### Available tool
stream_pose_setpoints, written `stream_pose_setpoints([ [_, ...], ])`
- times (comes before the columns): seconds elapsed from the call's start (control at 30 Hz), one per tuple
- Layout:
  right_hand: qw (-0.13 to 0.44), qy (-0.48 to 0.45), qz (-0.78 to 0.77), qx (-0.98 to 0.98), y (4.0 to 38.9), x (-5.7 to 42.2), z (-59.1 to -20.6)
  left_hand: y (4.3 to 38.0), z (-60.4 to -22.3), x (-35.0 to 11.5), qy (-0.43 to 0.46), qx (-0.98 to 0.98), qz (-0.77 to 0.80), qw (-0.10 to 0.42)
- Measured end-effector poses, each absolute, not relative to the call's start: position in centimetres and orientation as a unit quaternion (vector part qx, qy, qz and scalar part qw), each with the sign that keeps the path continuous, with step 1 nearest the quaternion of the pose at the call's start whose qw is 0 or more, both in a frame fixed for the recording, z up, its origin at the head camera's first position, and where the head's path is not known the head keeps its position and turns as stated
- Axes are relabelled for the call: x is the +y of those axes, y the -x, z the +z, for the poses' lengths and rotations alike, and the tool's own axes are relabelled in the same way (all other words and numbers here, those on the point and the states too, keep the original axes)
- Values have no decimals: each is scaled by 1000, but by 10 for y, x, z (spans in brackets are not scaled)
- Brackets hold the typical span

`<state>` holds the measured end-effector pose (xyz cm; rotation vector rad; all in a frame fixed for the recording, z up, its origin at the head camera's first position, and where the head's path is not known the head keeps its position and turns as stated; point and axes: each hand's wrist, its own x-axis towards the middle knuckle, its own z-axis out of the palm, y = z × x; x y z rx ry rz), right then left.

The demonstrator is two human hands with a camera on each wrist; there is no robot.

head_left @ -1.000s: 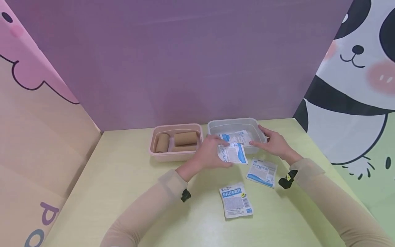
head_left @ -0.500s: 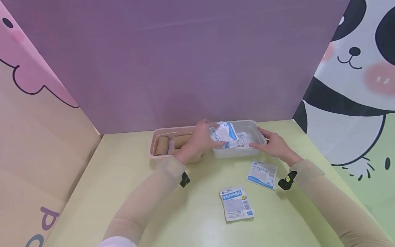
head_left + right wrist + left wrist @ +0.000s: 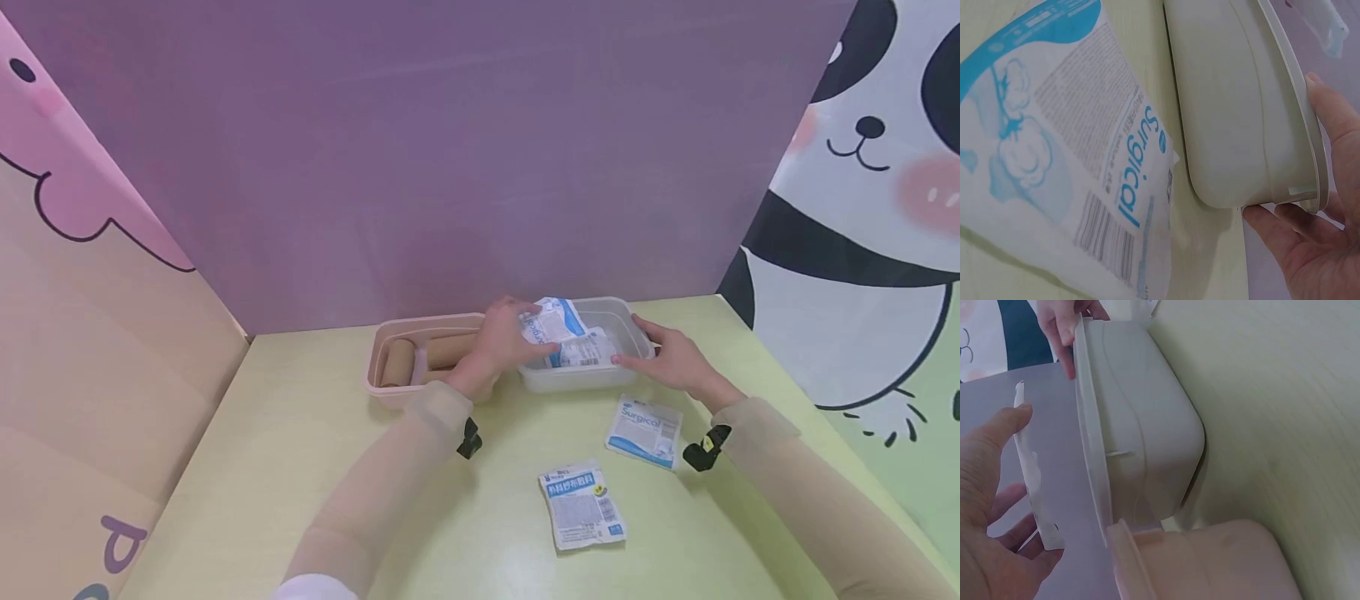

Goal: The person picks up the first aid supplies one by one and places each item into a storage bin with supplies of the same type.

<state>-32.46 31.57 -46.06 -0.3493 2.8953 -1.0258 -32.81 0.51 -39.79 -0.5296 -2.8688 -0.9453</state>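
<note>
Over the left part of the whitish plastic bin [image 3: 577, 381], my left hand [image 3: 498, 340] pinches a gauze dressing packet [image 3: 553, 323] between thumb and fingers. The left wrist view shows this held packet [image 3: 1032, 478] edge-on, apart from the bin's rim. Another gauze packet [image 3: 587, 350] lies inside the bin, partly covered by the held one. My right hand [image 3: 678, 360] grips the bin's right end, thumb at the front rim and fingers round the corner. Two more gauze packets lie on the table: one marked "Surgical" [image 3: 645, 432], the other nearer [image 3: 582, 510] with a blue label band.
A pink bin [image 3: 386, 396] holding several brown rolls [image 3: 399, 363] stands just left of the whitish bin, partly behind my left hand. Both stand near the pale yellow table's [image 3: 315, 450] back edge, before a purple wall [image 3: 450, 167]. A panda picture [image 3: 862, 208] covers the right side.
My left hand has carried the gauze packet from the bin's front side up and left, over its opening. In the last half second it has barely moved. The right hand keeps its grip.
</note>
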Motion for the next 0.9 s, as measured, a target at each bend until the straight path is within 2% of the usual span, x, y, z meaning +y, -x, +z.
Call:
stream_pose_setpoints([
  [0.3,27,124,-335,934,331,310,-451,342,-403,19,191,-950,-242,54],
  [0.5,43,115,-341,932,325,312,-457,339,-412,32,196,-950,-238,45],
  [0.63,34,105,-341,934,318,319,-458,340,-417,45,210,-946,-241,47],
  [0.9,29,89,-336,937,306,337,-460,335,-420,67,228,-939,-257,20],
])
